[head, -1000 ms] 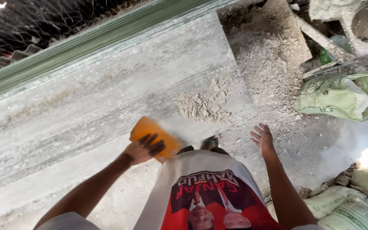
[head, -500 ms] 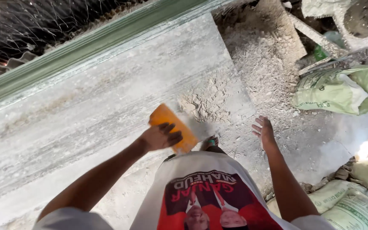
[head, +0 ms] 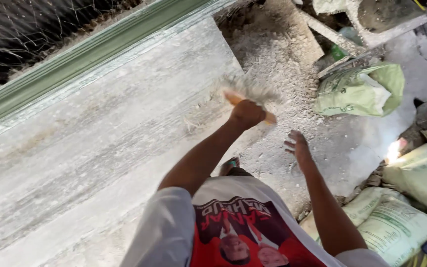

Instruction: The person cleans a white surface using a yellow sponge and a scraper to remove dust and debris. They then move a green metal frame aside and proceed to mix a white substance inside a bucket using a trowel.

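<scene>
My left hand (head: pixel 245 113) is closed around an orange flat hand tool (head: pixel 233 97), held at the right edge of a grey concrete slab (head: pixel 100 148). A blurred puff of loose grey mortar (head: pixel 253 86) flies just above the tool. My right hand (head: pixel 297 148) hangs with fingers spread over the dusty floor, holding nothing, a little right of and below the left hand. My foot (head: pixel 229 165) shows beneath the left forearm.
A green frame (head: pixel 90 54) and wire mesh (head: pixel 35 24) run along the slab's far side. A heap of dry mortar (head: pixel 282 49) lies on the floor beyond the slab. A green sack (head: pixel 357 91) lies to the right, and several pale sacks (head: pixel 411 198) are stacked at lower right.
My left hand has swept the orange tool up and to the right across the slab. The small pile of loose mortar that lay there has been pushed off the edge and is scattering.
</scene>
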